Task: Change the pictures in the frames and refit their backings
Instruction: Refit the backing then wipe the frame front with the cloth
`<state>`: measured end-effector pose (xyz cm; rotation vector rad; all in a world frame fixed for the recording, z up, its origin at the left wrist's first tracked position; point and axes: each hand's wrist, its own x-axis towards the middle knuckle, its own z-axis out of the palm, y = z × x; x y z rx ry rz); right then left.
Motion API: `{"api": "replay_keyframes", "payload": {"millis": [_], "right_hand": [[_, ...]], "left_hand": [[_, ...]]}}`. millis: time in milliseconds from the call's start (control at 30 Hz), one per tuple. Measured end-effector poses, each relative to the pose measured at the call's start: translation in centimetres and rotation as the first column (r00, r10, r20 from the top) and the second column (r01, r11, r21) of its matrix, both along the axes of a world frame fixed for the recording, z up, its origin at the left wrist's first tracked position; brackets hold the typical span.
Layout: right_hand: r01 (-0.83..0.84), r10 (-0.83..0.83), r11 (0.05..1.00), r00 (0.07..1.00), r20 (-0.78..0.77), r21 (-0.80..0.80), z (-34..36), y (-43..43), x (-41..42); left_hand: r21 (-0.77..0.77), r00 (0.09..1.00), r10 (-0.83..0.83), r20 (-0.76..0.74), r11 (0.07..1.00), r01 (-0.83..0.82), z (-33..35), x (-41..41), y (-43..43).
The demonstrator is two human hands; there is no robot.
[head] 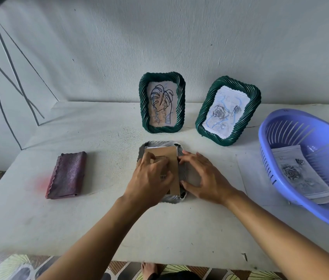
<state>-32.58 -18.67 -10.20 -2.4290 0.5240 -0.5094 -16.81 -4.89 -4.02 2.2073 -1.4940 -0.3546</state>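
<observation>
Lighting's pretty flat here: soft, diffuse, with a cool bluish cast, and I can't really tell which side it comes from. Hardly any shadows, just a faint soft one where the left hand sits on the cardboard backing and another under the right hand. There are small highlights on the twisted ridges of the leaf-print frame and rose-print frame, but no real glare. The centre is sharp. The wide lens bows the worktop at its far edge and stretches the purple basket, whose near rim goes soft. The tiled floor at bottom left is smeared mush.
</observation>
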Motion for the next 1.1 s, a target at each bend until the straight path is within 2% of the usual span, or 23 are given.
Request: {"api": "replay_keyframes", "payload": {"millis": [300,467,667,833,967,1100], "right_hand": [[0.007,-0.007,0.999,1.000,-0.002,0.035,0.3,0.1,-0.1],[0.011,-0.012,0.999,1.000,0.026,0.040,0.4,0.2,-0.1],[-0.005,0.005,1.000,0.999,0.045,0.005,0.3,0.0,-0.1],[-0.011,0.010,1.000,0.999,0.043,0.008,0.3,0.1,-0.2],[-0.012,0.012,1.000,0.999,0.050,0.005,0.3,0.1,-0.1],[-0.014,0.013,1.000,0.998,0.054,0.006,0.3,0.1,-0.1]], "left_hand": [[-0.019,0.999,-0.021,0.035,1.000,0.022,-0.8,-0.1,-0.5],[0.056,0.978,-0.024,0.207,0.998,0.012,-1.5,0.8,0.9],[0.135,0.953,-0.296,0.069,0.949,0.285,-3.0,5.2,3.7],[0.115,0.902,-0.431,-0.002,0.896,0.428,-2.8,6.5,4.7],[0.055,0.911,-0.412,0.014,0.910,0.411,-3.4,6.6,4.9],[-0.026,0.946,-0.323,0.006,0.946,0.323,-3.8,6.4,5.7]]}}
